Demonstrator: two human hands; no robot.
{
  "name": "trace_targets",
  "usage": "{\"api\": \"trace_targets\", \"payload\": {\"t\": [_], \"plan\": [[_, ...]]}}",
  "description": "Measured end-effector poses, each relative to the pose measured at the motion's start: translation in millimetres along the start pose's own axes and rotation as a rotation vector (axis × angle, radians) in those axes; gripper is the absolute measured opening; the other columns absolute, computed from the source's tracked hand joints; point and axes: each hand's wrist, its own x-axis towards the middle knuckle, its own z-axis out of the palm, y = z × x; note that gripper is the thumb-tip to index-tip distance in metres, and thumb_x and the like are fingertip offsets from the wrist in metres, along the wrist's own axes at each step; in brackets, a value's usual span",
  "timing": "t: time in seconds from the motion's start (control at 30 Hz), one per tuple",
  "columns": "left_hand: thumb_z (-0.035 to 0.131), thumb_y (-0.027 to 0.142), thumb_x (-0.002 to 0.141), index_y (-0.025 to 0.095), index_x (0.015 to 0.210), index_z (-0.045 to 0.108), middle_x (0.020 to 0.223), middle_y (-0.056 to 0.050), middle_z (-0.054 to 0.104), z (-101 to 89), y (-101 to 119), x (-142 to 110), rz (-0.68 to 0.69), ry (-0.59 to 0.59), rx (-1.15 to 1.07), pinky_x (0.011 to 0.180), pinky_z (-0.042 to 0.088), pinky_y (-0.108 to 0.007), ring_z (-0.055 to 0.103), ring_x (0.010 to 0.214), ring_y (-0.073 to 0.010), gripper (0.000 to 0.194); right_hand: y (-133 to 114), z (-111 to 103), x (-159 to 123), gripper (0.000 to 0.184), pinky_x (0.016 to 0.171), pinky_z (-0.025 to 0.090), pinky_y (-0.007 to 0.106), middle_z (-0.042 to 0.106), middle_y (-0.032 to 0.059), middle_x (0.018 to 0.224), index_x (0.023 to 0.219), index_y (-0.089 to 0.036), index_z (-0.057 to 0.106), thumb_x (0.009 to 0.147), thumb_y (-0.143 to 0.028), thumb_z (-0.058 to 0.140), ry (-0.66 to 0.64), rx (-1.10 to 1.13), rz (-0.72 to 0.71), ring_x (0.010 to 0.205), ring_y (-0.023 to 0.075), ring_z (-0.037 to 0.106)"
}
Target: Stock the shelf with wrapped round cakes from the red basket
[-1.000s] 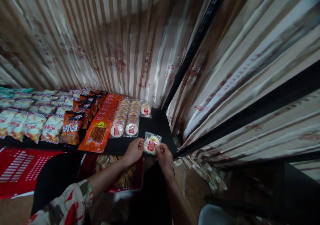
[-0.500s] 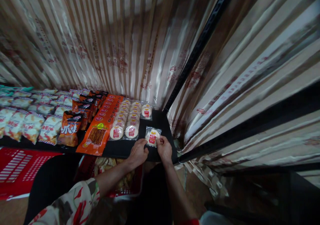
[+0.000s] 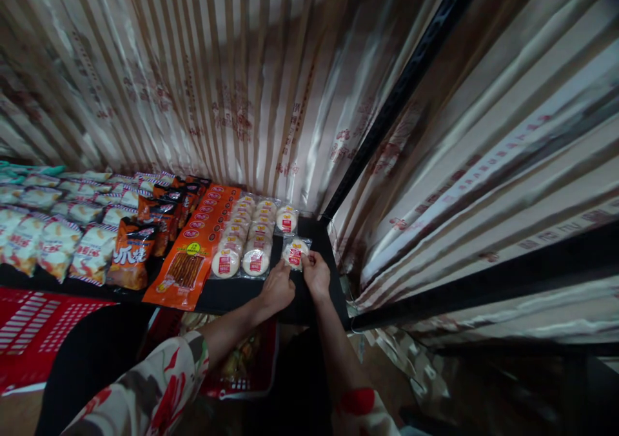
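Head cam: L hand [image 3: 278, 286] & R hand [image 3: 316, 273] pinch the near edge of a clear-wrapped rd pack [image 3: 294, 254], one at each side; can't tell if it rests on or is just above the blk shelf [image 3: 304, 304]. It's just in front of a single rd pack [image 3: 287, 222], R of two packed cols [image 3: 256, 262] of similar ones. Lg orange bag [image 3: 186, 268] lies L of cols; snack bags [image 3: 91, 252] farther L. Red basket [image 3: 271, 375] sits below.

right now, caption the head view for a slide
Two hands hold a round packaged snack beside neat rows on a black shelf.
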Motion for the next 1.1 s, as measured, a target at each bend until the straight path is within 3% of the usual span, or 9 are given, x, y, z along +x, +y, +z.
{"api": "trace_targets", "payload": {"t": [0.3, 0.6, 0.83, 1.1], "plan": [[0.042, 0.01, 0.078, 0.007, 0.129, 0.046, 0.141, -0.013, 0.037, -1.0, 1.7, 25.9, -0.005, 0.042, -0.019, 0.107, 0.03, -0.027, 0.039, 0.127, -0.022, 0.051, -13.4, 12.0, 23.0, 0.027, 0.066, 0.042, 0.026, 0.068, 0.0051, 0.083, 0.093, -0.018, 0.063, 0.079, -0.037, 0.048, -0.015, -0.084, 0.013, 0.075, 0.0178, 0.062], [0.043, 0.009, 0.077, 0.006, 0.132, 0.041, 0.14, -0.017, 0.037, -7.5, 1.2, 45.8, -0.024, 0.038, -0.047, 0.105, 0.034, -0.028, 0.039, 0.128, -0.023, 0.055, -19.8, 24.8, 42.1, 0.03, 0.067, 0.042, 0.026, 0.067, 0.0047, 0.083, 0.093, -0.018, 0.063, 0.079, -0.039, 0.047, 0.01, -0.082, -0.02, 0.074, 0.0177, 0.06], [0.041, 0.007, 0.078, 0.007, 0.133, 0.04, 0.141, -0.015, 0.038, -11.0, -1.7, 57.3, -0.024, 0.035, -0.061, 0.108, 0.029, -0.027, 0.036, 0.13, -0.0199, 0.055, -17.9, 37.6, 53.5, 0.034, 0.069, 0.042, 0.026, 0.066, 0.0042, 0.083, 0.094, -0.018, 0.063, 0.078, -0.041, 0.044, 0.038, -0.028, -0.061, 0.076, 0.0172, 0.059], [0.041, 0.006, 0.078, 0.009, 0.133, 0.04, 0.14, -0.013, 0.039, -10.4, -7.7, 65.7, -0.037, 0.057, -0.087, 0.107, 0.03, -0.029, 0.036, 0.129, -0.0201, 0.055, -20.4, 46.2, 61.7, 0.037, 0.077, 0.044, 0.029, 0.062, 0.0105, 0.098, 0.099, -0.014, 0.065, 0.078, -0.038, 0.046, 0.076, -0.047, -0.084, 0.082, 0.0187, 0.058]]}}
